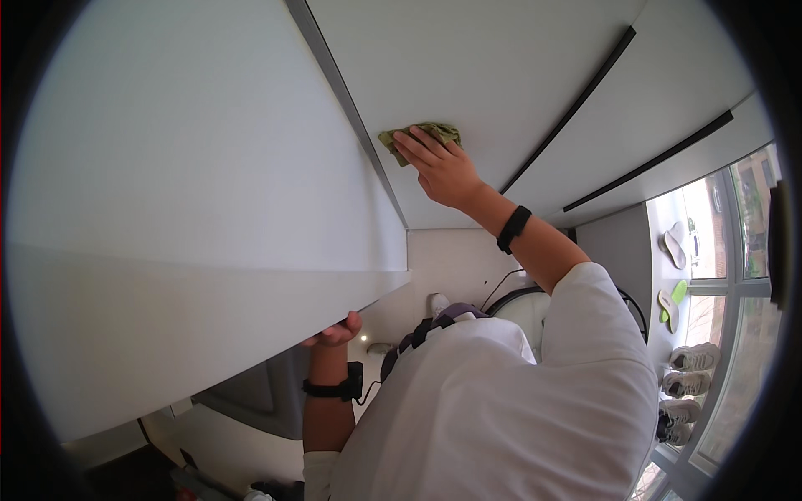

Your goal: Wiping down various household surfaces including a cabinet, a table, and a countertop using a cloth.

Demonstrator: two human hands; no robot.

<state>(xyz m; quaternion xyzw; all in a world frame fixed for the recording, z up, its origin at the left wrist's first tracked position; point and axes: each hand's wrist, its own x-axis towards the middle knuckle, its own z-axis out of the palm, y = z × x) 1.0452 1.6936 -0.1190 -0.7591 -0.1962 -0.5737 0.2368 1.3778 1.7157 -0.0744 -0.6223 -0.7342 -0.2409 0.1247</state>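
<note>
My right hand (445, 172) presses a crumpled olive-green cloth (420, 133) flat against a white cabinet front (489, 81). The fingers lie spread over the cloth, beside a grey trim strip (341, 94). At the near edge of a large white panel (207, 188), which looks like a cabinet door standing out, my left hand (338, 330) holds on. Its fingers are partly hidden by the panel edge. Each wrist wears a black band.
Long black handles (570, 109) run along the fronts at right. Several shoes (686, 382) and insoles (670, 307) line the windowsill at far right. A round black-rimmed object (526, 313) stands behind my right arm. Below the panel is a grey object (257, 394).
</note>
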